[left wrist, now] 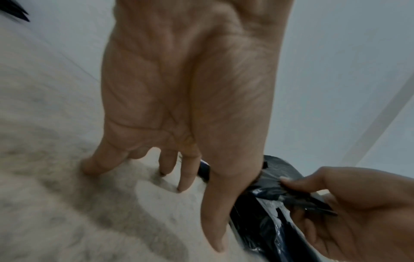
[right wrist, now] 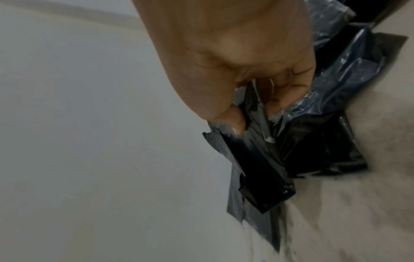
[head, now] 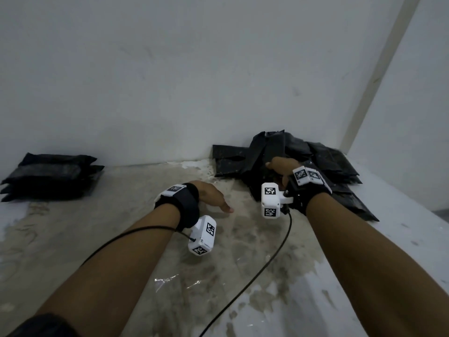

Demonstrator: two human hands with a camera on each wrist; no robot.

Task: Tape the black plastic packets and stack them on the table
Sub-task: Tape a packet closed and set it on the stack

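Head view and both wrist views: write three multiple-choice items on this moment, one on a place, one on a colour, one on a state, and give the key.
1. Where is the neat stack of packets?
A. Far left of the table, by the wall
B. Near edge of the table
C. Under the left hand

2. What colour are the packets in the pile?
A. White
B. Black
C. Red

3. What is the right hand doing?
A. Lying flat on the table
B. Hanging idle
C. Pinching a packet

Key: 1 A, the head view shows the stack at far left against the wall. 2 B, all are black plastic. 3 C, the right wrist view shows thumb and fingers closed on it.
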